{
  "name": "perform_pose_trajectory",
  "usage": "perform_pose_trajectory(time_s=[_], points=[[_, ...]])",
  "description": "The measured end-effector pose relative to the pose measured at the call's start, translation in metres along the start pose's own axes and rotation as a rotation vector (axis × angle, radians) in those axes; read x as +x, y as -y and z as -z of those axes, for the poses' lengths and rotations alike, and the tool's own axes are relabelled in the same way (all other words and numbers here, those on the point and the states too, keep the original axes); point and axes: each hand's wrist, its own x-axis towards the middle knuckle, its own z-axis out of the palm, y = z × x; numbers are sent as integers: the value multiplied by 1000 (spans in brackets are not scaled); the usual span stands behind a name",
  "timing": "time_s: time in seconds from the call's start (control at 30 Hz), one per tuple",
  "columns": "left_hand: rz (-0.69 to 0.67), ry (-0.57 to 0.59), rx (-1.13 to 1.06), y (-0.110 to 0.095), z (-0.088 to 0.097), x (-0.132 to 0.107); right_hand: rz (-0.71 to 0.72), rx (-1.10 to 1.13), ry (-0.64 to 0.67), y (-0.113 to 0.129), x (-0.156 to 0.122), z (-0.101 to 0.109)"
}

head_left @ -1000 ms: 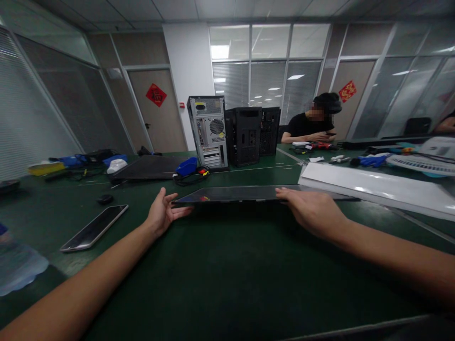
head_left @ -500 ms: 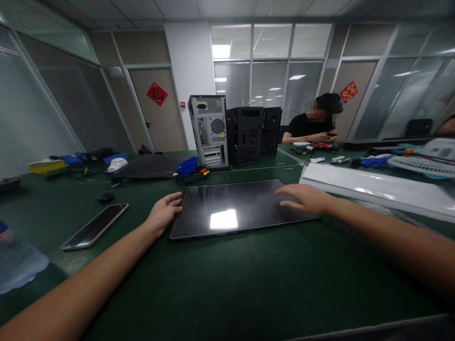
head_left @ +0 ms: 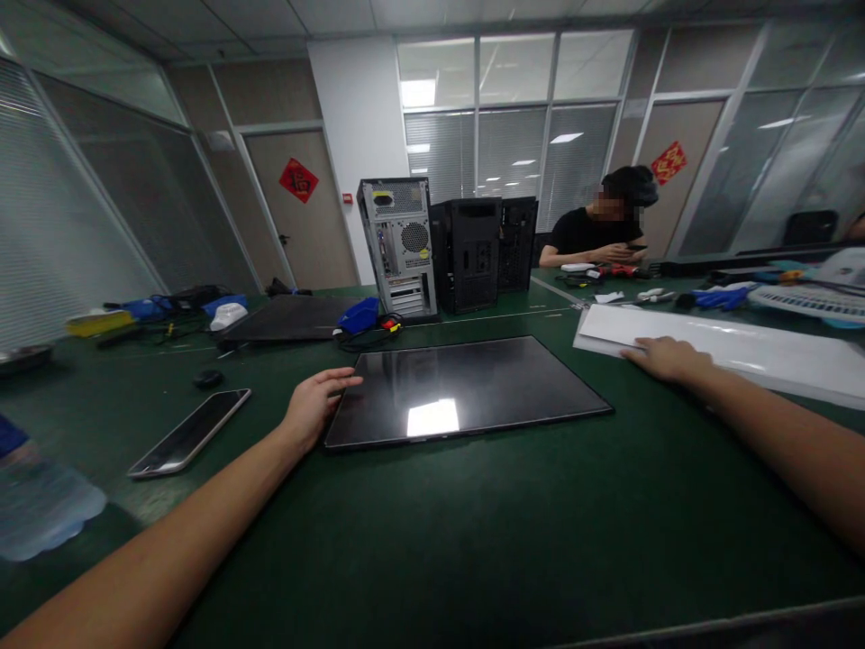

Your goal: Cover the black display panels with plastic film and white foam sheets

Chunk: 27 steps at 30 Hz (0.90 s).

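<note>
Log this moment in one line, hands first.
left hand: at left edge of screen | right hand: at white panel, off screen | screen: flat on table | phone: left of screen

1 glossy scrn (head_left: 487, 379), 1 ph (head_left: 193, 434) on tbl (head_left: 514, 532), 3 pc twrs (head_left: 466, 257), 2 red dr signs (head_left: 298, 180)

An office rm w/ PC-workshop setup, as I view it remotely: glazed partition (head_left: 442, 77) w/ blinds (head_left: 439, 149), door (head_left: 321, 239) bearing red sign (head_left: 298, 181) & ceiling panels (head_left: 338, 16) say office; computer towers (head_left: 468, 252), cables (head_left: 351, 345) & a flat screen (head_left: 500, 383) on a big green worktable (head_left: 473, 532) say workshop, imo.
</note>
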Motion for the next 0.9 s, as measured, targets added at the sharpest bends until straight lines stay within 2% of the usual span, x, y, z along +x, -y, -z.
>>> perform_pose_trajectory(time_s=[0.1, 0.2, 0.33, 0.5, 0.9], points=[[-42, 5, -99, -3, 1, 0, 4, -43, 12, 4, -1, 4], [-56, 13, -138, 0, 2, 3, 94, -63, 22, 10, -5, 8], [-8, 61, -78, 6, 2, 6, 149, -73, 16, 18, -9, 11], [63, 71, 8, 3, 3, 6, 136, -37, 47, 25, -14, 10], [44, 84, 74, 4, 1, 7, 180, -116, 33, 39, -19, 8]])
